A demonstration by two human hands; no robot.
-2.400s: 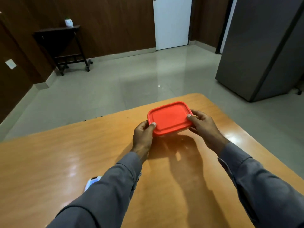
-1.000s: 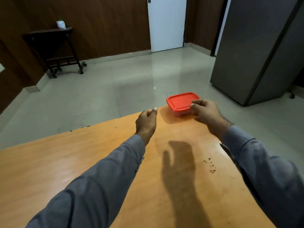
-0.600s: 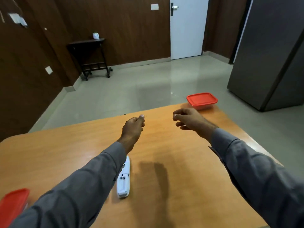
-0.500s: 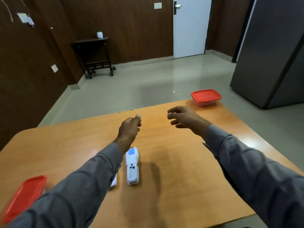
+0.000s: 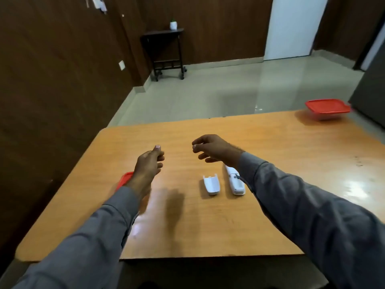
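Hovering above the surface [image 5: 270, 153], left hand [image 5: 149, 163] and right hand [image 5: 214, 150] hold nothing, fingers loosely curled; remote [image 5: 236, 182] and cover [image 5: 211, 184] lie near the right hand.

Battery cover [image 5: 212, 184] just left of remote [image 5: 236, 184]; container [image 5: 327, 107] far right on table [image 5: 270, 142].
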